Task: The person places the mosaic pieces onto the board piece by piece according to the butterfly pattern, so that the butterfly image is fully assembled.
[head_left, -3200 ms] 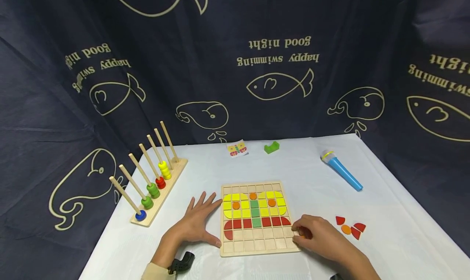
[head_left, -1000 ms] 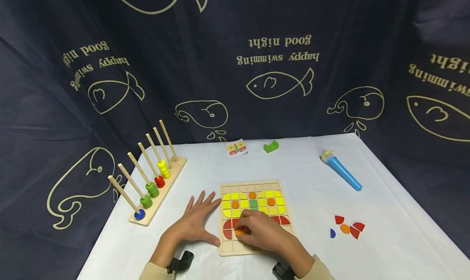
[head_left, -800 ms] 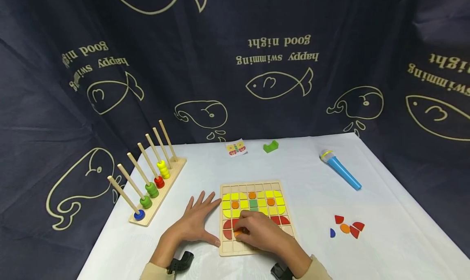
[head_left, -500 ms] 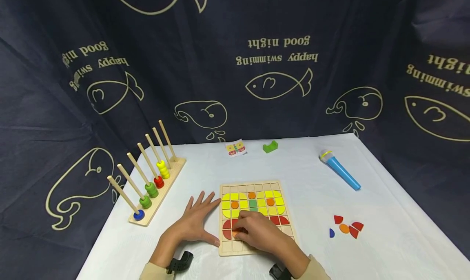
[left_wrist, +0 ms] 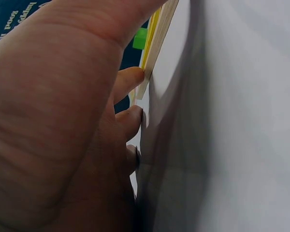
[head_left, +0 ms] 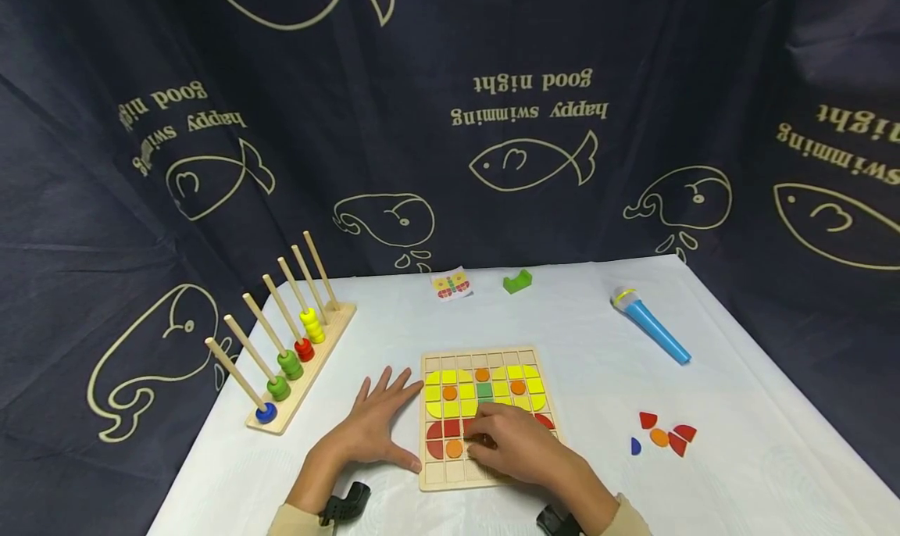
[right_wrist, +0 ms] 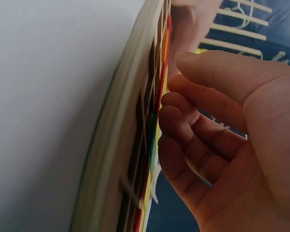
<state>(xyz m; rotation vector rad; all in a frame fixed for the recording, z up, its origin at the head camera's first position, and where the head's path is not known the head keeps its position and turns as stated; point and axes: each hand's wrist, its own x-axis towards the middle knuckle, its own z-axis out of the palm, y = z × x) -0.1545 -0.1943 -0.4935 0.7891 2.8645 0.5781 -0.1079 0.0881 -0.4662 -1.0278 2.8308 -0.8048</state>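
A wooden grid board (head_left: 492, 469) lies on the table with yellow, red, green and orange pieces in its cells. My left hand (head_left: 376, 423) rests flat and spread at the board's left edge, its thumb and index finger touching the rim. Over the board's lower middle hovers my right hand (head_left: 516, 442), fingers loosely bent with nothing between them. In the right wrist view, the right thumb and fingertips (right_wrist: 174, 121) stand apart, close to the board's face. An orange disc (head_left: 454, 448) sits in a cell just left of the right fingertips, beside a red quarter piece (head_left: 435, 449).
Right of the board lie several red pieces (head_left: 685, 433), an orange disc (head_left: 658, 437) and a blue half-round piece (head_left: 636, 446). A toy microphone (head_left: 654, 326) is farther back. A peg stacker (head_left: 309, 380) stands left; a butterfly card (head_left: 451, 284) and green block (head_left: 517, 281) lie at the back.
My right hand came left from the loose pieces with an orange disc, set it in a cell beside the red quarter piece, let go and drew slightly right. The left hand stayed still.
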